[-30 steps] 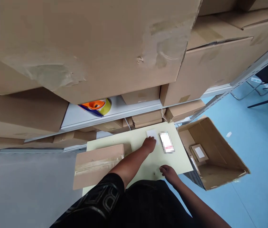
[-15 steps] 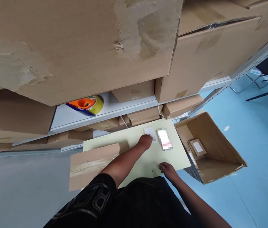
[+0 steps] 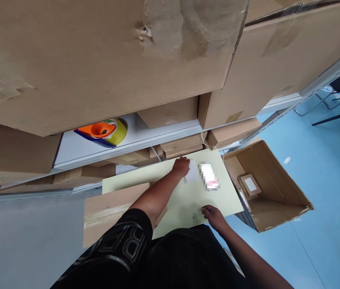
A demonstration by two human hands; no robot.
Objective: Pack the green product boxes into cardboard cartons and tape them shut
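Observation:
A small white sheet (image 3: 192, 173) lies on the pale yellow-green board (image 3: 176, 204). My left hand (image 3: 182, 166) is closed at the sheet's upper left edge, its fingers curled downward and partly hidden. Just right of the sheet is a phone-shaped object (image 3: 208, 176) with a blurred-out surface. Lower down, over the board's near right part, my right hand (image 3: 212, 214) has its fingers curled in. Whether anything is between those fingers cannot be made out.
A taped cardboard box (image 3: 109, 210) sits at the board's left, partly behind my left arm. An open carton (image 3: 281, 188) holding small boxes with white labels stands to the right. Large cartons (image 3: 97, 60) fill the shelf ahead, above an orange and yellow item (image 3: 103, 131).
My left hand has moved slightly left and away from me, to the sheet's upper corner. The sheet appears slightly turned. My right hand stays in place. The view has shifted a little.

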